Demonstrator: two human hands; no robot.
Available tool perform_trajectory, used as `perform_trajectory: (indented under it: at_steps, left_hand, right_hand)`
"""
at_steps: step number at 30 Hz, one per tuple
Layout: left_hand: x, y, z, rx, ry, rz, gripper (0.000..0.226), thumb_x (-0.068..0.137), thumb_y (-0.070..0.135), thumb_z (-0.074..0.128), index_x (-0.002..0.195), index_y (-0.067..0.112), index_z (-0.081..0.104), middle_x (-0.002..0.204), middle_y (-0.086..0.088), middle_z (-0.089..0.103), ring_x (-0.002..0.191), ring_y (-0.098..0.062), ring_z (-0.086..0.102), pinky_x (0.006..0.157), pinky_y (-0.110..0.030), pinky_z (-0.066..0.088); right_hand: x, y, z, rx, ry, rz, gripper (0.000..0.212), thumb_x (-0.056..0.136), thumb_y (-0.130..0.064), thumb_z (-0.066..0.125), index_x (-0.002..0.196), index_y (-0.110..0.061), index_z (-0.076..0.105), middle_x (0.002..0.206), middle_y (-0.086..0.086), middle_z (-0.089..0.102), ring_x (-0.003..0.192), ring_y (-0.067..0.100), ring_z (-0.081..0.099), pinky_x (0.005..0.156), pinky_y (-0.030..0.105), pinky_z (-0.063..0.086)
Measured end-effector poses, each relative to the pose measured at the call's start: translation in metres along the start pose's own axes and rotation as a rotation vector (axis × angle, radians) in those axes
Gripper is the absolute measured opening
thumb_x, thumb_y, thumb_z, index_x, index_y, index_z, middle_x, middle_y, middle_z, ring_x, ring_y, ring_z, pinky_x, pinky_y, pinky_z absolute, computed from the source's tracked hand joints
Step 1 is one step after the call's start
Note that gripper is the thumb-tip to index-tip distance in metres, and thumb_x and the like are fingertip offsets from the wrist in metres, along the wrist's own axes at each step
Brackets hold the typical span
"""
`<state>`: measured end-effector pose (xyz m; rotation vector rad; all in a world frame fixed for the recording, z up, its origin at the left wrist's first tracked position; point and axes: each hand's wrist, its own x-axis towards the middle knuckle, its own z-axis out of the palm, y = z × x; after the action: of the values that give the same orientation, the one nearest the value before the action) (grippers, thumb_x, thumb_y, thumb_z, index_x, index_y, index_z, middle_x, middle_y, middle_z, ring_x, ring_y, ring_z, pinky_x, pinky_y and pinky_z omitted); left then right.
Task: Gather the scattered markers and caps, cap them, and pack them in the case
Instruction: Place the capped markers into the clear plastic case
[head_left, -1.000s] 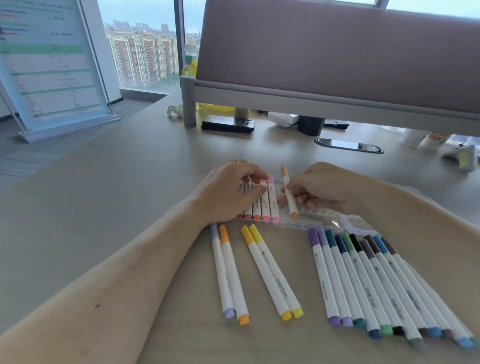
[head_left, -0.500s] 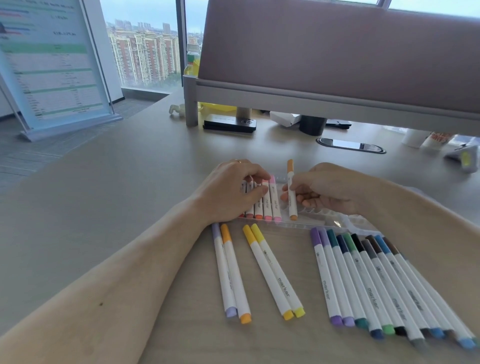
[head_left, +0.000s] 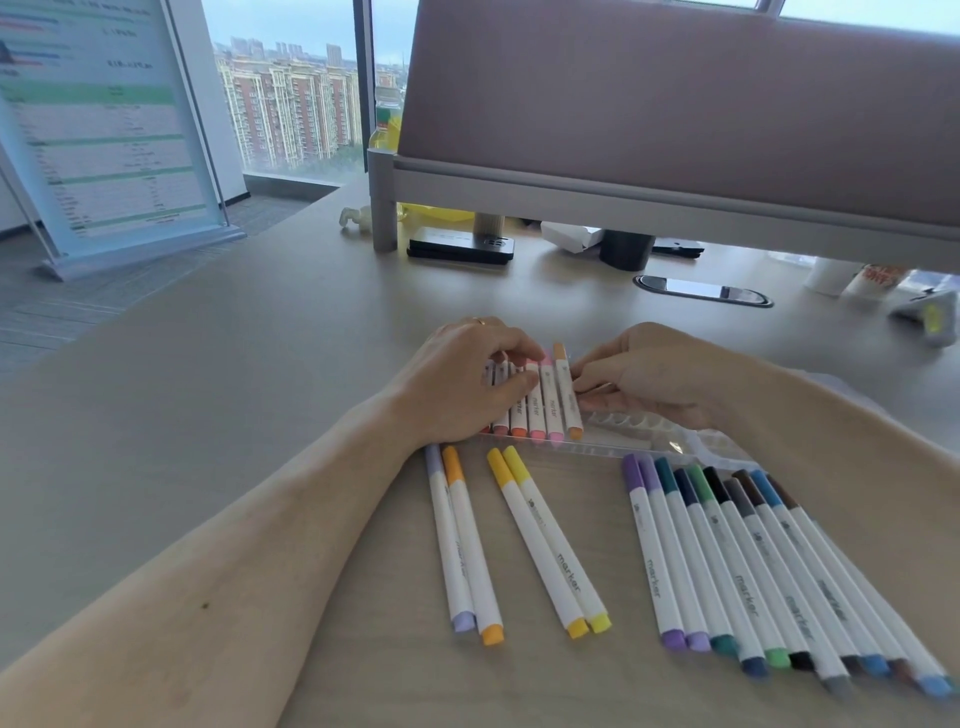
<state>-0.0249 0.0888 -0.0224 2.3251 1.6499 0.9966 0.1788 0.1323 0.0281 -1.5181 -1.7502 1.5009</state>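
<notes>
— Where's your orange marker (head_left: 565, 399)?
— In the clear case (head_left: 628, 425), beside the pink one (head_left: 550, 404); your right hand (head_left: 647, 375) pinches it. Your left hand (head_left: 457, 384) curls its fingers over the packed markers (head_left: 519, 422) alongside.

6 markers (head_left: 550, 405) show in 1 case (head_left: 623, 441); 2 pairs (head_left: 462, 540) lie loose; the right row (head_left: 737, 571) holds at least 10.

Left hand (head_left: 462, 387) curled palm-down, right hand (head_left: 647, 379) pinching, close together
</notes>
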Motion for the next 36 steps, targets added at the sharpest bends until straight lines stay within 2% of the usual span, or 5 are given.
perform_trajectory:
  at_steps: [11,19,26,31,36]
  left_hand:
    - [0.006,0.012,-0.001,0.193,-0.169,-0.006,0.061,0.087,0.079,0.049,0.139,0.048,0.057,0.113,0.015,0.050,0.110,-0.012,0.045,0.098,-0.035,0.037]
    - [0.010,0.018,-0.001,0.247,-0.232,-0.043,0.070,0.079,0.086,0.050,0.138,0.050,0.057,0.114,0.012,0.045,0.114,-0.015,0.041,0.102,-0.039,0.036]
    - [0.005,0.000,0.003,-0.043,-0.103,-0.039,0.020,0.097,0.040,0.065,0.115,0.044,0.073,0.109,0.015,0.059,0.108,-0.011,0.056,0.096,-0.035,0.041]
    - [0.002,-0.002,-0.002,-0.310,0.020,-0.049,0.025,0.084,0.016,0.073,0.091,0.039,0.075,0.090,0.013,0.070,0.082,-0.010,0.064,0.070,-0.016,0.049]
    - [0.000,-0.001,-0.001,-0.335,0.022,-0.081,0.023,0.084,0.009,0.077,0.099,0.027,0.082,0.091,0.012,0.070,0.078,0.001,0.061,0.072,-0.012,0.047]
  right_hand:
    - [-0.004,0.001,-0.002,-0.280,0.086,-0.010,0.009,0.086,-0.008,0.080,0.095,-0.005,0.079,0.091,0.018,0.079,0.083,0.024,0.066,0.102,0.051,0.055]
    - [-0.007,0.003,0.000,-0.372,0.125,-0.053,0.014,0.081,-0.014,0.085,0.093,-0.009,0.079,0.095,0.018,0.078,0.075,0.017,0.065,0.090,0.041,0.059]
    - [-0.032,-0.001,0.025,-0.573,0.364,-0.456,0.019,0.089,-0.040,0.076,0.091,-0.022,0.072,0.080,-0.007,0.071,0.075,0.005,0.065,0.067,0.022,0.048]
    - [-0.063,-0.019,0.073,-0.782,-0.072,-0.388,0.036,0.085,-0.052,0.072,0.077,-0.018,0.079,0.072,0.000,0.074,0.071,0.014,0.070,0.072,0.040,0.060]
    - [-0.060,-0.019,0.089,-0.889,-0.029,-0.391,0.036,0.083,-0.044,0.070,0.071,-0.011,0.077,0.069,0.009,0.073,0.069,0.025,0.071,0.063,0.044,0.061]
